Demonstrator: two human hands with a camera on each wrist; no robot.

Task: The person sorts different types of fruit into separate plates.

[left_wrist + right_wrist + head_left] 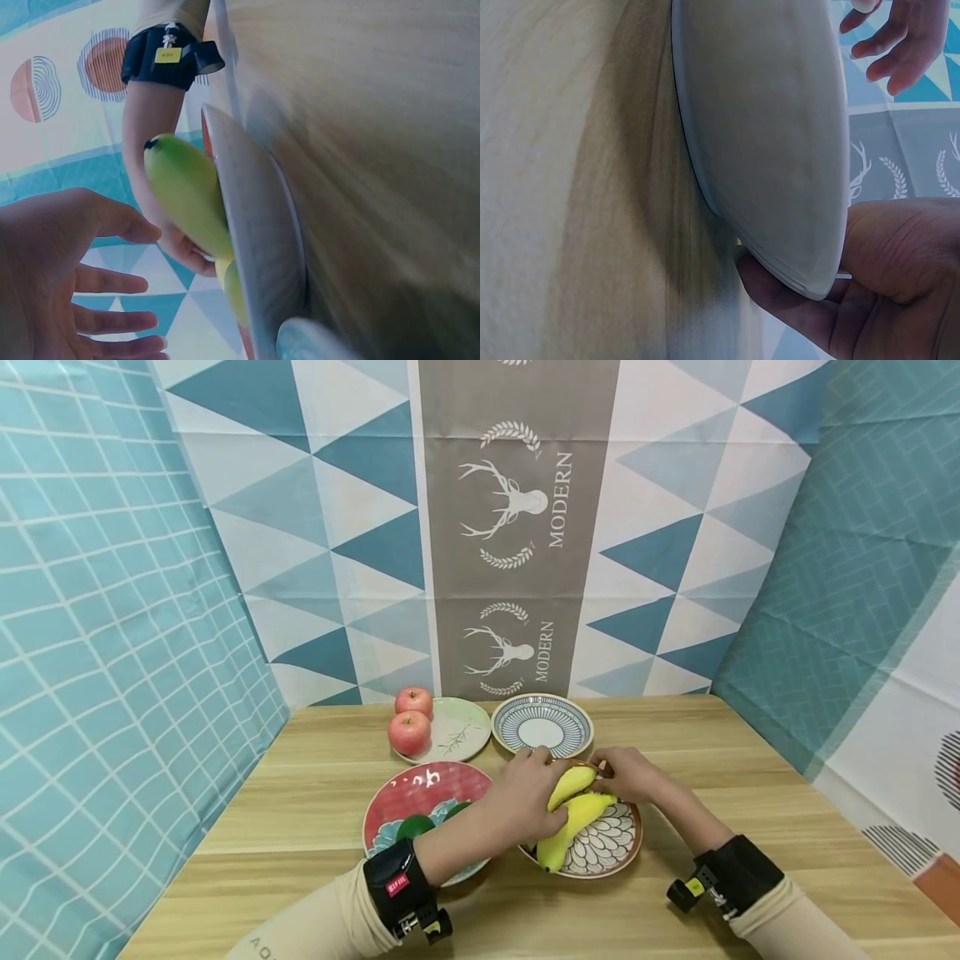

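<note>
Two yellow bananas [583, 814] lie on a brown-rimmed plate [606, 850] with a white petal pattern. Above their left side is my left hand [528, 793]; in the left wrist view its fingers stretch out, apart from the green-tipped banana [187, 191]. At the plate's far right edge, my right hand [632, 775] grips the rim, with a finger under the plate [772, 150] in the right wrist view. Its fingertips are close to the banana ends. The left forearm partly covers a red and blue plate [397, 793] holding green round fruits [415, 827].
Behind stand a pale green plate [461, 735] with two red apples [410, 732] at its left and a blue-striped plate [542, 727]. Everything sits on a wooden table [300, 843], with patterned cloth walls [360, 527] at the back and sides.
</note>
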